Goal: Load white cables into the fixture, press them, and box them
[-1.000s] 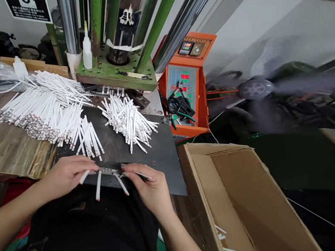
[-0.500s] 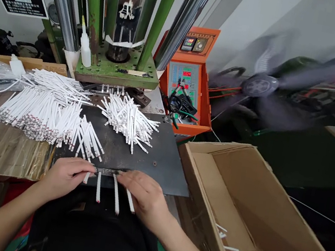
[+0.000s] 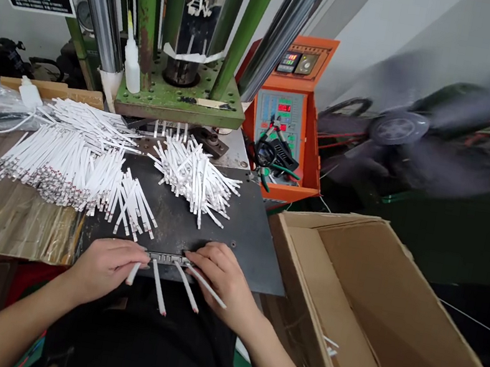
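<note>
Carefully, the left hand (image 3: pixel 109 267) and the right hand (image 3: pixel 221 280) gripped a small slotted steel bar (image 3: pixel 168 258) from either end, fingers curled over it, seemingly to steady it against a dark steel plate (image 3: pixel 244 240). Thin white strips (image 3: pixel 158 295) with red tips fanned nearward from the bar, apparently seated in its slots. A loose heap of white strips (image 3: pixel 193 177) lay farther along the plate, within easy reach of both hands.

Bare forearms (image 3: pixel 7 322), black clothing (image 3: pixel 141 342) across the lap
</note>
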Demonstrator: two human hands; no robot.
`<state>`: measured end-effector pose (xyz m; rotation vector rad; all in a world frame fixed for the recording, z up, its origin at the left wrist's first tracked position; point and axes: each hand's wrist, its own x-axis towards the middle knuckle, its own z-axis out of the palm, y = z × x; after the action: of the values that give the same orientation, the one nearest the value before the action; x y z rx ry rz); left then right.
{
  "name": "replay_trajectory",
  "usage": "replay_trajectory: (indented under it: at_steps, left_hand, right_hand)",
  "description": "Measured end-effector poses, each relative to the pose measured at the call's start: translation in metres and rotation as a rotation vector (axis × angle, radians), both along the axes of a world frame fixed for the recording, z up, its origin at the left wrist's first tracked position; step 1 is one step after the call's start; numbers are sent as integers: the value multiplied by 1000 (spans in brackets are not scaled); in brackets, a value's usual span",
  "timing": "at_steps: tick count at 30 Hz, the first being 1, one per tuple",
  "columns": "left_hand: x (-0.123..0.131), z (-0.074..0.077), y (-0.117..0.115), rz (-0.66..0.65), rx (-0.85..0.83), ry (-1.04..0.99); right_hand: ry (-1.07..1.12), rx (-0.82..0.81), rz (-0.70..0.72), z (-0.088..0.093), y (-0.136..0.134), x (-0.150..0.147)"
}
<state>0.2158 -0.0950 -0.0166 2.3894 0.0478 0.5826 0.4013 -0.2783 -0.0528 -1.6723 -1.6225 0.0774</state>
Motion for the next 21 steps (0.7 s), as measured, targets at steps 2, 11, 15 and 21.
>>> replay_trajectory:
  at_steps: [2, 11, 15, 21]
  left_hand:
    - [1, 1, -1, 4, 32, 38]
    - [8, -6, -6, 7, 120, 86]
    - [-3, 13, 4, -106, 104, 304]
    - [31, 64, 79, -139, 193, 550]
  right_hand:
    - [3, -9, -4, 3, -2, 2]
    - [45, 59, 156, 11, 16, -5]
    - [57, -227, 275, 32, 15, 8]
    - [35, -279, 300, 76, 77, 99]
